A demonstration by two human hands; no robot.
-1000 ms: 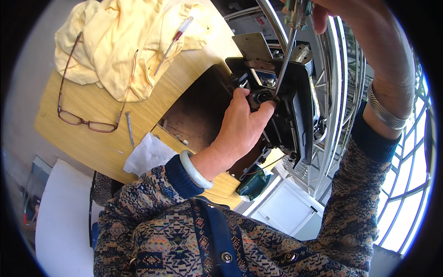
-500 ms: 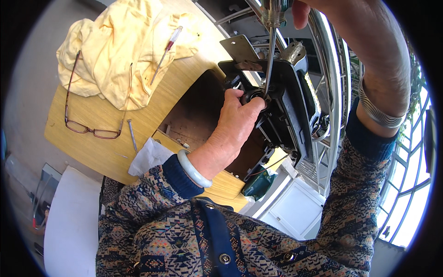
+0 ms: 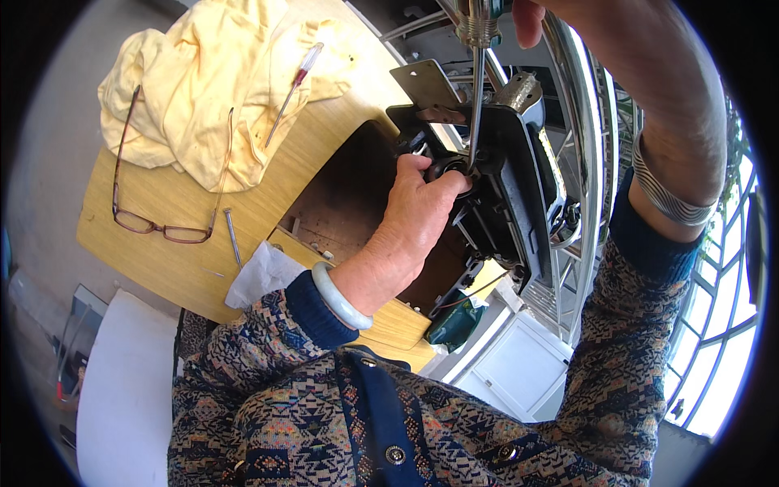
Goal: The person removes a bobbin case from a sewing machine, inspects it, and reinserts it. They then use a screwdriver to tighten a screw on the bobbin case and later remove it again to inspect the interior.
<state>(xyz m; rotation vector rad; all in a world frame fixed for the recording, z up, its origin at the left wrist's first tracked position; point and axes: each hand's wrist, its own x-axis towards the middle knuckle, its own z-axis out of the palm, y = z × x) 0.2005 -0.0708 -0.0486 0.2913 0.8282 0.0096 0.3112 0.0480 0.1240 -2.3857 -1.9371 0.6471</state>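
Clock positions are read from the left hand, with 12 at the top of the view. The black machine [image 3: 515, 183] stands tilted at 2 o'clock, beside an opening in the wooden table [image 3: 324, 146]. The left hand [image 3: 414, 215] lies against the machine, thumb and forefinger slightly apart at a round black part [image 3: 442, 166], 1 o'clock; its other fingers are hidden, so whether it grips cannot be told. The long screwdriver [image 3: 476, 89] stands nearly upright at 1 o'clock, its lower end beside the left thumb tip. The right hand [image 3: 531, 20] is also at 1 o'clock, next to the screwdriver handle and cut off by the upper edge; its grip cannot be told.

Table surface: yellow cloth [image 3: 187, 105] at 10 o'clock; second screwdriver [image 3: 302, 73], clear and red handle upon the cloth, between 10 and 11; eyeglasses [image 3: 165, 230] and metal bolt [image 3: 233, 235] at 9; white tissue [image 3: 264, 274] at 8.

Room: curved metal rails [image 3: 590, 122] at 2 o'clock; bright window grille [image 3: 714, 333] at 4; green pouch [image 3: 454, 326] and white cabinet [image 3: 519, 369] at 5.
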